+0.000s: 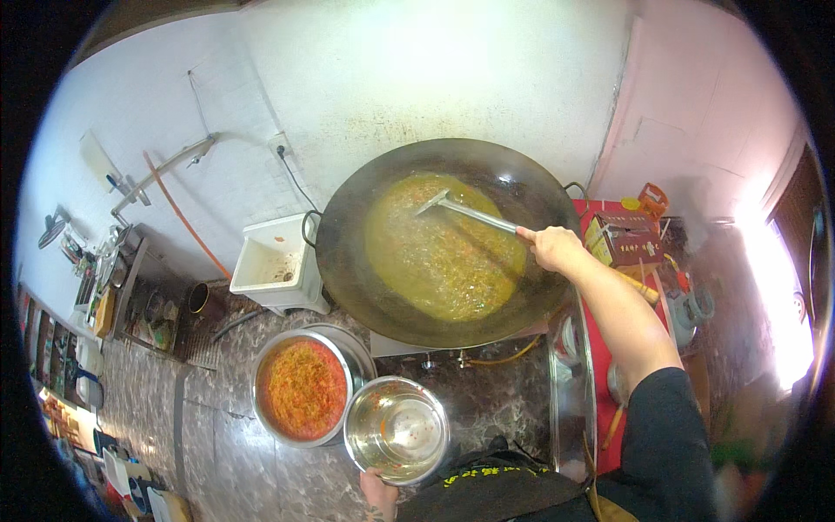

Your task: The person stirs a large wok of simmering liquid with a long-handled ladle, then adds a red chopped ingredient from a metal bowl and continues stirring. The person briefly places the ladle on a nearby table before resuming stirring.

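Note:
In a very large dark wok (346,261), cloudy yellow-green oil (424,267) bubbles with small bits in it. My right hand (556,248) grips a long-handled metal wok spatula (479,215), its blade at the oil's surface near the far side. The tool's wooden handle end (636,287) shows beyond my forearm. Low in the view, my left hand (379,492) holds the rim of a shiny steel basin (414,427). Only a few red bits and a wet film show inside it. Beside the basin stands a steel pot (258,391) full of chopped red-orange chilli-like mash (303,388).
A white utility sink (264,261) stands left of the wok, below a plugged-in cord (300,179). On the right are a red-topped table (607,352), a cardboard box (626,238) and a gas cylinder (688,313). A hose and valve (464,359) sit under the wok's near edge.

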A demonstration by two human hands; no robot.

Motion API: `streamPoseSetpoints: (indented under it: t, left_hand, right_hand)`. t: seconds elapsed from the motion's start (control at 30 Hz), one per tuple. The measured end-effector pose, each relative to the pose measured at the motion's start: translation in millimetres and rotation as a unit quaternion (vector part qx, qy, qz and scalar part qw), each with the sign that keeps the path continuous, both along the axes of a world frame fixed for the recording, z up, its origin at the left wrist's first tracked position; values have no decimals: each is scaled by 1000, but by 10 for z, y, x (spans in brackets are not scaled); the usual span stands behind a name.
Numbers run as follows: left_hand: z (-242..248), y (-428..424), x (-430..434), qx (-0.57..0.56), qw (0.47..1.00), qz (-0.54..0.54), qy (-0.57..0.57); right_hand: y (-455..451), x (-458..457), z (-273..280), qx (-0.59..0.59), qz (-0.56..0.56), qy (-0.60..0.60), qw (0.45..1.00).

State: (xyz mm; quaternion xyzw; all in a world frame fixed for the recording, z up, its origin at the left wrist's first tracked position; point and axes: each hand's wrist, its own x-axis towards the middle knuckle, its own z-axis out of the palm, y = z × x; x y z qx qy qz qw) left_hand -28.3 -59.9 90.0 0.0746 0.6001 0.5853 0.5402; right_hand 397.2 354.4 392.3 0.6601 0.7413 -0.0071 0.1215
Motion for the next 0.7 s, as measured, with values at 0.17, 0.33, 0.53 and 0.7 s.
streamPoseSetpoints:
  t: [0.17, 0.33, 0.53, 0.7]
  left_hand:
    - [-22, -140, -54, -31, 891, -244, 382]
    - [380, 63, 147, -3, 936, -172, 306]
    - [-10, 108, 188, 58, 997, -34, -40]
    - [315, 256, 389, 23, 980, 50, -191]
  right_hand:
    - [-110, 198, 218, -25, -5, -58, 998]
    - [-510, 445, 533, -57, -19, -97, 993]
    - [-1041, 851, 547, -56, -18, -121, 991]
    - [-1475, 1051, 814, -76, -27, -136, 987]
